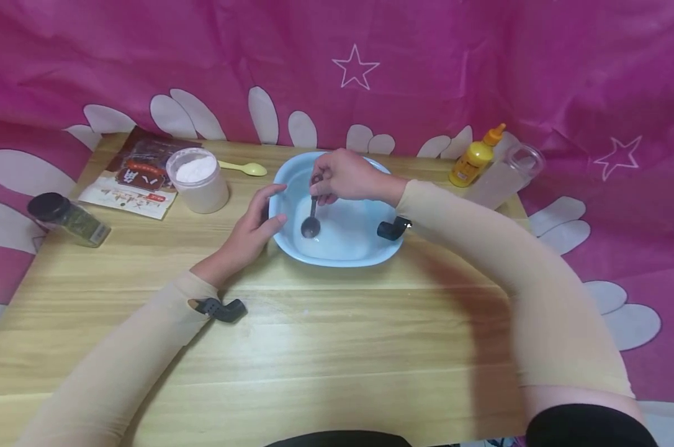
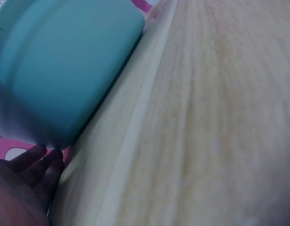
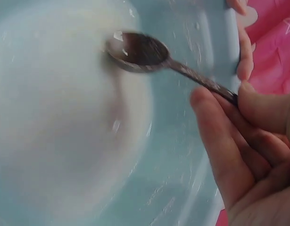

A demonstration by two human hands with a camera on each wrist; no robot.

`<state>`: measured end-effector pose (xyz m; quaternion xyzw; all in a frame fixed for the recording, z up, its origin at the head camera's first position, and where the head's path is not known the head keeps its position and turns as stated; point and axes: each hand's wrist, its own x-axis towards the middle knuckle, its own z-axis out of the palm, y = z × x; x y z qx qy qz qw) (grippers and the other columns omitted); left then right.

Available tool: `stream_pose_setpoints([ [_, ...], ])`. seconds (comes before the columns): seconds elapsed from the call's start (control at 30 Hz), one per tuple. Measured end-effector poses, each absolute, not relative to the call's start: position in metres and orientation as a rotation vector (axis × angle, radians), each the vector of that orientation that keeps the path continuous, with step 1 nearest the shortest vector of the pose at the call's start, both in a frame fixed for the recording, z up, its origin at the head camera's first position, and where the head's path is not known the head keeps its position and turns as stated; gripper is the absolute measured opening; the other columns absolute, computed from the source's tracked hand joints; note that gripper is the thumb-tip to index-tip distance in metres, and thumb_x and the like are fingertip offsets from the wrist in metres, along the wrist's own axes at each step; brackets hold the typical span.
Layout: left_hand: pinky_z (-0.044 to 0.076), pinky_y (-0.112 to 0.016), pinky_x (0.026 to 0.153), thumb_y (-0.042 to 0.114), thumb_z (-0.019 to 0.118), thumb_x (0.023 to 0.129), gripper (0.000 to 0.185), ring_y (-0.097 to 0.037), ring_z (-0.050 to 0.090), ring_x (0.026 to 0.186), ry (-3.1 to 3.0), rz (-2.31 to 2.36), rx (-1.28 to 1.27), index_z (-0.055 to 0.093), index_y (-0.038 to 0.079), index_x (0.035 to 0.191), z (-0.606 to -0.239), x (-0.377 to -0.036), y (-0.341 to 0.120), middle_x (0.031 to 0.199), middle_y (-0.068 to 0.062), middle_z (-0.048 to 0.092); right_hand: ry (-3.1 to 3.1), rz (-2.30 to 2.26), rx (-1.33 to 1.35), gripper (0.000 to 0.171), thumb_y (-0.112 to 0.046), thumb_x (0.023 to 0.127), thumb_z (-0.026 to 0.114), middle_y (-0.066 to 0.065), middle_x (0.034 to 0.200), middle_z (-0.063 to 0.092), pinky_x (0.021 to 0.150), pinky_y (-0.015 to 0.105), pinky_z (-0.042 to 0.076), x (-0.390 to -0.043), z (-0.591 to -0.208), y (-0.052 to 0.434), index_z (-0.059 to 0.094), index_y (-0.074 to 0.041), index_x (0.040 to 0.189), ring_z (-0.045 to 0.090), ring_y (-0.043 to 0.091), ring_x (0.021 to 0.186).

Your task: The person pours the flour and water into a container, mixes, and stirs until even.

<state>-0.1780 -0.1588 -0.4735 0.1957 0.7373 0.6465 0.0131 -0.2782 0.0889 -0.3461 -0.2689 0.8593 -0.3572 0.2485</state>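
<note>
A light blue basin (image 1: 337,256) stands on the wooden table (image 1: 314,347), with white liquid in its bottom. My right hand (image 1: 345,177) pinches the handle of a metal spoon (image 1: 311,222), whose bowl dips into the liquid (image 3: 55,122). The right wrist view shows the spoon (image 3: 140,52) close up, the handle between thumb and fingers (image 3: 220,136). My left hand (image 1: 256,230) holds the basin's left rim, thumb over the edge. In the left wrist view the basin's outer wall (image 2: 64,70) fills the top left, with fingertips (image 2: 36,165) below it.
A white jar of powder (image 1: 197,180), a yellow plastic spoon (image 1: 247,168), a printed packet (image 1: 136,177) and a dark-lidded spice jar (image 1: 69,218) lie at the left. A yellow squeeze bottle (image 1: 473,158) and a clear container (image 1: 507,174) stand at the right. Pink cloth hangs behind.
</note>
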Motion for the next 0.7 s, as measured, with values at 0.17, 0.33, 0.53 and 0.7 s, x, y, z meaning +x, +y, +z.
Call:
stream_pose_setpoints([
  [0.17, 0.059, -0.039, 0.110, 0.016, 0.058, 0.113, 0.060, -0.040, 0.052, 0.149, 2.329, 1.986, 0.610, 0.037, 0.019, 0.170, -0.474, -0.178, -0.160, 0.167, -0.024, 0.046, 2.493, -1.048, -0.599, 0.013, -0.012, 0.103, 0.081, 0.009, 0.103, 0.080, 0.080, 0.029, 0.068, -0.290, -0.347, 0.091, 0.072, -0.004, 0.108, 0.081, 0.020, 0.087],
  [0.33, 0.047, -0.062, 0.121, 0.018, 0.057, 0.114, 0.060, -0.038, 0.047, 0.154, 2.349, 1.963, 0.604, 0.037, 0.020, 0.170, -0.475, -0.179, -0.160, 0.172, -0.021, 0.041, 2.639, -1.014, -0.536, 0.015, -0.014, 0.105, 0.080, 0.011, 0.102, 0.079, 0.084, 0.029, 0.067, -0.295, -0.347, 0.103, 0.072, -0.003, 0.111, 0.080, 0.020, 0.089],
  [0.53, 0.045, -0.063, 0.123, 0.019, 0.057, 0.114, 0.060, -0.037, 0.044, 0.156, 2.341, 1.959, 0.593, 0.036, 0.022, 0.170, -0.475, -0.179, -0.160, 0.174, -0.020, 0.039, 2.769, -0.887, -0.512, 0.013, -0.017, 0.107, 0.078, 0.009, 0.099, 0.076, 0.083, 0.030, 0.065, -0.291, -0.343, 0.120, 0.071, -0.006, 0.110, 0.079, 0.019, 0.091],
  [0.7, 0.045, -0.063, 0.123, 0.019, 0.057, 0.114, 0.061, -0.037, 0.044, 0.157, 2.339, 1.965, 0.592, 0.036, 0.022, 0.171, -0.474, -0.179, -0.160, 0.174, -0.020, 0.038, 2.863, -0.738, -0.570, 0.019, -0.017, 0.107, 0.077, 0.009, 0.090, 0.074, 0.078, 0.033, 0.058, -0.288, -0.338, 0.134, 0.066, -0.007, 0.096, 0.078, 0.019, 0.089],
])
